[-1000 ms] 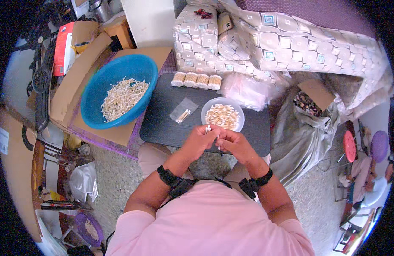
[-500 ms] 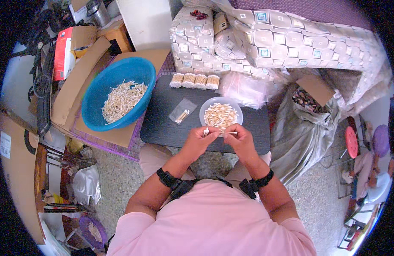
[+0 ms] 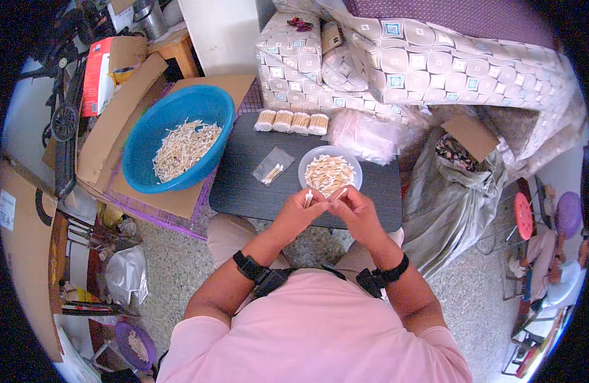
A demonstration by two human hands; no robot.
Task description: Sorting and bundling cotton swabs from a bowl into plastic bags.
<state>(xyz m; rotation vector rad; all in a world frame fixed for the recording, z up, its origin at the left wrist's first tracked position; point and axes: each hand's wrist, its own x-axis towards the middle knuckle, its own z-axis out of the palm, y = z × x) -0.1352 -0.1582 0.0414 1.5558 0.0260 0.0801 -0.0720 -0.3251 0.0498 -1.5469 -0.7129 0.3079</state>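
Just below the centre of the frame, the person's left hand [image 3: 295, 215] is curling closed and gripping a small bunch of cotton swabs [image 3: 308, 199], their white tips poking up above the fingers; how many it is holding is hard to tell at this size. Close beside it, the right hand [image 3: 359, 212] is pinching what seems to be a single swab [image 3: 341, 193] between thumb and fingertips, and the two hands are meeting or nearly meeting at the thumbs. Both are hovering at the near edge of a whitish bowl [image 3: 302, 172], where a heap of loose swabs [image 3: 330, 171] is lying. The bowl is standing on a dark table [image 3: 240, 185] in the middle of the frame. To its left, a clear packet [image 3: 264, 171] is lying flat with a few swabs [image 3: 274, 173] showing in it. Along the table's far edge, four swab bundles [image 3: 291, 121] are resting in a row, and a pile of clear plastic bags [image 3: 366, 136] is spreading out to their right. In the upper left of the frame, a large blue basin [image 3: 136, 150] is sitting on cardboard [image 3: 182, 200], holding many more swabs [image 3: 184, 150].
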